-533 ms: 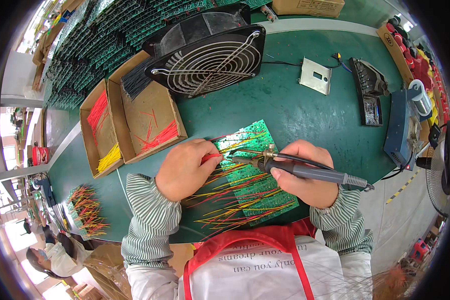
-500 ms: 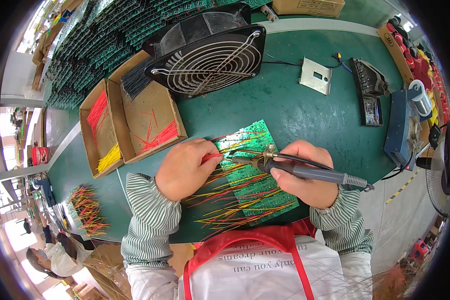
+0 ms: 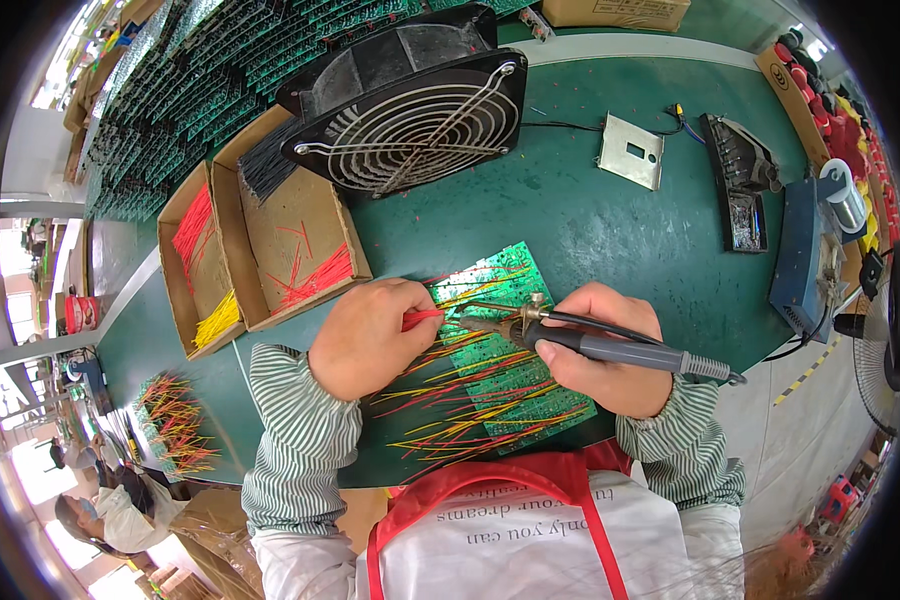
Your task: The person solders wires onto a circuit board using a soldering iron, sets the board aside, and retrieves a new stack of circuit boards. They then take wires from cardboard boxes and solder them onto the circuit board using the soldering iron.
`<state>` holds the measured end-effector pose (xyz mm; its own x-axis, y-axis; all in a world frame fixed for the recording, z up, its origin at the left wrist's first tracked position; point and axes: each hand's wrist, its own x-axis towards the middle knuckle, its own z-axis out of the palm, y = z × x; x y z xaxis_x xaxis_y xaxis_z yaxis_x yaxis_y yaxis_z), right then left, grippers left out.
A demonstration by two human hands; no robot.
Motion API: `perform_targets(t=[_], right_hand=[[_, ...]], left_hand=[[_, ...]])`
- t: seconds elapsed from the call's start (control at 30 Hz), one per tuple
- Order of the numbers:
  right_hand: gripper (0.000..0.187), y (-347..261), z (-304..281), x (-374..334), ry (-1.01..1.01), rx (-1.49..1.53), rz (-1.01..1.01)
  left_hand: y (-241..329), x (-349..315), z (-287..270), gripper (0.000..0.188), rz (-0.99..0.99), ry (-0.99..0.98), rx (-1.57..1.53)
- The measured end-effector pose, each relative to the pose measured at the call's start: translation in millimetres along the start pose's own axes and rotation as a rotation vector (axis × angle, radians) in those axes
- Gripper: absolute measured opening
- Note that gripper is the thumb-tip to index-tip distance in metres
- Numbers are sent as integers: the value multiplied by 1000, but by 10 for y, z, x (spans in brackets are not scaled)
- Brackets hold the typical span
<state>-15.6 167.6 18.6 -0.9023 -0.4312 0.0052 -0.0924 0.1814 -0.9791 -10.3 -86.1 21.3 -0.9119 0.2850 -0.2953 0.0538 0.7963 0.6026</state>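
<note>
A green circuit board panel point(image 3: 510, 372) lies on the table before me, with many red and yellow wires point(image 3: 430, 395) sticking out over its left side. My left hand point(image 3: 372, 335) is closed at the board's left edge, pinching red wires point(image 3: 422, 318) between thumb and fingers. My right hand point(image 3: 615, 352) grips a grey soldering iron point(image 3: 610, 347) that has a brass clamp and a thin guide tube by its tip. The iron's tip points left over the board, close to the ends of the pinched wires; exact contact is too small to tell.
A black fan point(image 3: 410, 130) stands behind the board. Left of it are cardboard boxes point(image 3: 232, 250) of cut wires, and a wired board point(image 3: 170, 425) lies farther left. A metal plate point(image 3: 630, 152), a black tray point(image 3: 738, 200) and a blue soldering station point(image 3: 802, 255) with a solder spool sit right.
My right hand and the iron have shifted slightly left and down over the board. The left hand keeps its pinch on the red wires, nearly still.
</note>
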Motion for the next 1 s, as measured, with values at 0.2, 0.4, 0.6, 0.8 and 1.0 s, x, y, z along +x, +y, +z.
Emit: perform_targets(t=[0.2,0.4,0.6,0.8,1.0], right_hand=[[19,-30,-80,-65,59,99,68],[19,-3,-163,-128,92,24,17],[18,10,-178,-132,104,-9,26],[18,40,-136,-125,100,55,46],[17,68,-132,-86,88,31,26]], left_hand=[[8,1,1,17,-14,-9,-1],[150,-150,1,13,69,257,63],[273,-20,115,11,94,218,8],[176,60,165,13,75,177,5],[185,84,175,14,62,172,2]])
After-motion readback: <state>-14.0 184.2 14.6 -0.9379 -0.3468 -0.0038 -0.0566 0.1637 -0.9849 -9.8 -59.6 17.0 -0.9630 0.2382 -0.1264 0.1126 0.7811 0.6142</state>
